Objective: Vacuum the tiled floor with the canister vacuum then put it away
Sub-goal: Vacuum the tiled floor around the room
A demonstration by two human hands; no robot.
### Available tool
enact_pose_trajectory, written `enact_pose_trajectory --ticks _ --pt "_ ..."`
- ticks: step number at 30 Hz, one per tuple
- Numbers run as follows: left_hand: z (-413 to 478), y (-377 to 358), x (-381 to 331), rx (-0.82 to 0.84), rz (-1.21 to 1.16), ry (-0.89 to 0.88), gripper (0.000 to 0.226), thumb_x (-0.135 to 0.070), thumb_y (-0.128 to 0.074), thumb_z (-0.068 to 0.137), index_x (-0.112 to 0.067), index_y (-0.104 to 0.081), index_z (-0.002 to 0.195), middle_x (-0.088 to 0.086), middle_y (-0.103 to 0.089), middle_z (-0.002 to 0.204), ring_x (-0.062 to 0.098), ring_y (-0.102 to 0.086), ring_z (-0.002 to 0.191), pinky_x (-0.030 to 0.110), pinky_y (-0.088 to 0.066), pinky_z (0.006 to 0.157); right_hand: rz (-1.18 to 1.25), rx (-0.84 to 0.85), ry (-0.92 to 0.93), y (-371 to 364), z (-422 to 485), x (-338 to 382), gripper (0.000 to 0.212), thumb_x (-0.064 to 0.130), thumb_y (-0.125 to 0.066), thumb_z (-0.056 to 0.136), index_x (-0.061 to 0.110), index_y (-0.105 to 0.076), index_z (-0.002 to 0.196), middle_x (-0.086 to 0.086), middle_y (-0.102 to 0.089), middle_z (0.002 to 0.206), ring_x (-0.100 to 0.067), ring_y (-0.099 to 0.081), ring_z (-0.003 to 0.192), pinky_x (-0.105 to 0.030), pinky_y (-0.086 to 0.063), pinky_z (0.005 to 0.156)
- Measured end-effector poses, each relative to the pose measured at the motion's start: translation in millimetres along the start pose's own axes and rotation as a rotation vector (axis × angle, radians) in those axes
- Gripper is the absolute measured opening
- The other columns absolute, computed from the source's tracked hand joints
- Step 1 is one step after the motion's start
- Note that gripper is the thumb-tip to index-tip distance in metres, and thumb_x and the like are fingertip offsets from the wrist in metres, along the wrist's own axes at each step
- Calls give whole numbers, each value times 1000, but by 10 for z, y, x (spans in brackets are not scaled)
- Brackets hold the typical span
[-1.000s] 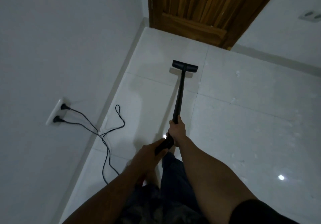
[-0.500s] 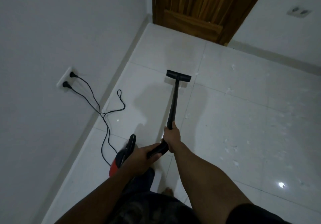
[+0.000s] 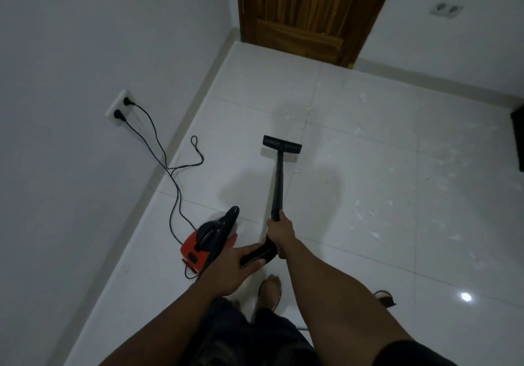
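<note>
Beside the left wall sits the small red vacuum, light by the look of it; the right hand grips the stiff black tube near its top, the left hand wraps the curved handle, nozzle flat on the tiles

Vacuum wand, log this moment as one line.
phase: vacuuming; right hand: grips wand; left hand: holds hose handle; nozzle: on floor; scraps: right of nozzle
</note>
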State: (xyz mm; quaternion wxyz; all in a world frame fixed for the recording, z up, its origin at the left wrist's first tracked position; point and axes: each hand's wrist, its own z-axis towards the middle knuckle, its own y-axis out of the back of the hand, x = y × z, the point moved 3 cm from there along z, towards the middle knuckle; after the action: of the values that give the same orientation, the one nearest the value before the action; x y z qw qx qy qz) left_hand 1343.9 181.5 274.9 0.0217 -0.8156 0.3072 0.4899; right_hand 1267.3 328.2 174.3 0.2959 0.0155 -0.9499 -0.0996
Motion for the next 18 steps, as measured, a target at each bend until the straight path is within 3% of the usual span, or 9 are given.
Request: enact_pose_trajectory --ticks 3,5,6,8,11,15,18 --pt "-253 -134 134 36 -1 13 32 -35 -63 100 -45 -59 129 -22 -71 77 1 -63 68 17 -51 67 -40 -3 3 6 -214 -266 65 18 -49 102 30 -24 161 -21 -64 123 -20 -60 55 -24 -49 44" --pt "-415 -210 251 58 0 23 35 -41 -63 98 -44 -61 133 -5 -68 70 12 -58 64 26 -50 59 -48 -8 -5 -24 -349 -455 66 19 -50 100 28 -26 161 -21 -64 122 -23 -63 63 -28 -54 48" --pt "-472 -239 308 65 2 28 37 -45 -63 97 -46 -60 134 5 -68 74 18 -58 66 34 -51 60 -57 -10 -6 -39 -396 -533 67 20 -51 98 27 -28 160 -20 -64 122 -26 -66 71 -34 -60 55" --pt "-656 -288 413 86 18 24 36 -48 -62 96 -50 -59 132 16 -66 80 23 -57 68 36 -51 60 -72 -6 -13 -83 -549 -714 68 21 -51 94 25 -31 159 -19 -64 123 -34 -68 91 -46 -64 76" --pt "-971 -359 562 94 35 11 35 -46 -62 97 -54 -57 131 11 -62 76 23 -55 66 31 -47 54 -71 -16 -23 -157 -837 -964 59 18 -52 96 17 -40 154 -19 -63 122 -37 -67 100 -49 -60 87" --pt "-1414 -484 854 103 78 2 42 -53 -63 93 -54 -55 135 16 -72 91 16 -60 67 39 -55 65 -93 -25 -59 -299 -1188 -1400 57 18 -52 96 14 -42 151 -19 -64 117 -37 -67 101 -51 -58 92" --pt "-1691 -564 978 110 105 -6 41 -49 -63 95 -51 -56 135 11 -74 91 8 -61 68 35 -56 67 -88 -22 -74 -355 -1435 -1666 52 16 -51 96 10 -45 147 -18 -63 115 -36 -66 104 -49 -58 94"
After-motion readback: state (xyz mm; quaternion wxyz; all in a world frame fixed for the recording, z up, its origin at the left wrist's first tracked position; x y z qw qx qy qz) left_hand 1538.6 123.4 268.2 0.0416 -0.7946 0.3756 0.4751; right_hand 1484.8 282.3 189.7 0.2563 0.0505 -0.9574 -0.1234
